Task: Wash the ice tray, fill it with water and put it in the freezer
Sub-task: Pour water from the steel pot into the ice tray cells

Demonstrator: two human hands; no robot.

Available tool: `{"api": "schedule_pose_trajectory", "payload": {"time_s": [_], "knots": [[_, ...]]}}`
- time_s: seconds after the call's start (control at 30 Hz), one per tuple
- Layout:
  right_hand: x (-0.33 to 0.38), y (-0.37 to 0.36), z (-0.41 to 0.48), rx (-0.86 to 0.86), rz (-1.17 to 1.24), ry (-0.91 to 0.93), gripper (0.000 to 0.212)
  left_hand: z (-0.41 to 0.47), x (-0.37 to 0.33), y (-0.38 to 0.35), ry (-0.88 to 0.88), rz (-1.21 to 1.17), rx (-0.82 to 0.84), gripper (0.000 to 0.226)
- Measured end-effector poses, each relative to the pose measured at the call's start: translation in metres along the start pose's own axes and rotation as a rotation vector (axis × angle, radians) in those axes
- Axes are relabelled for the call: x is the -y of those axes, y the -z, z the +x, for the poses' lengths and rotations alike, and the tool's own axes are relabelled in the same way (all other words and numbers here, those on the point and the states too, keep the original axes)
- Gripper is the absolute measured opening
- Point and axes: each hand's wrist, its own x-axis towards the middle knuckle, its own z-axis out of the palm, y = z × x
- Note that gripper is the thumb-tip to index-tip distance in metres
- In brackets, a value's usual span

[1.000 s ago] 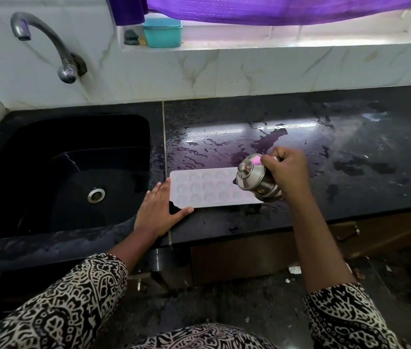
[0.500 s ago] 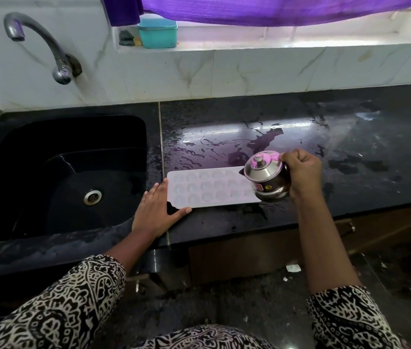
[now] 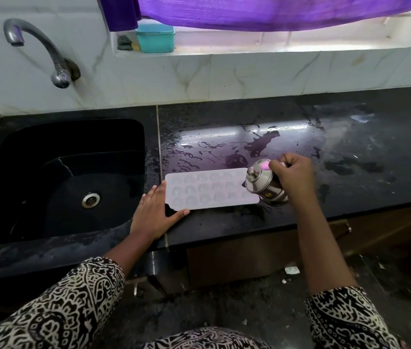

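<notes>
Tabletop (image 3: 350, 137): black stone, wet, with puddles and streaks over the middle. A sink (image 3: 35, 147) is sunk into its left end, with a tap (image 3: 48, 51) on the wall above. No running water is seen.

Ice tray (image 3: 207, 190): white, laid flat near the front edge of the tabletop, its left end just beside the seam on the sink side. Cells face up. Whether water is in them cannot be told.

Steel pot (image 3: 265, 182): small, lidded, held tilted over the tray's right end with the lid toward the tray. No stream can be made out. Step judged: the tray is being filled from the pot.

Left hand (image 3: 153, 212): laid flat on the tabletop with fingers straight, against the tray's left end, thumb along its front left corner. The tray is braced, not gripped.

Right hand (image 3: 292, 177): fingers curled round the pot's body.

Handling, judged:
- The tray looks like thin plastic. It should be light when empty, and some flex is to be expected.
- Sliding is likely on the wet tabletop, so the bracing is justified.
- Once the tray is filled, weight is added and the shallow cells will spill at any tilt or twist.
- It should be taken at both short ends, thumbs on the rim, fingers under, and kept level.
- A lift from one end is to be avoided, since sag and slop are expected.
- The wet rim may be slippery, so a firm pinch is needed.
</notes>
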Motion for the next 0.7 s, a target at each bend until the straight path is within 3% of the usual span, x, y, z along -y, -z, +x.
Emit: {"api": "schedule_pose_trajectory", "payload": {"time_s": [0.7], "knots": [[0.015,-0.001,0.001,0.029,-0.09,0.075,0.04,0.0,0.0,0.0,0.009,0.004,0.0,0.126]]}}
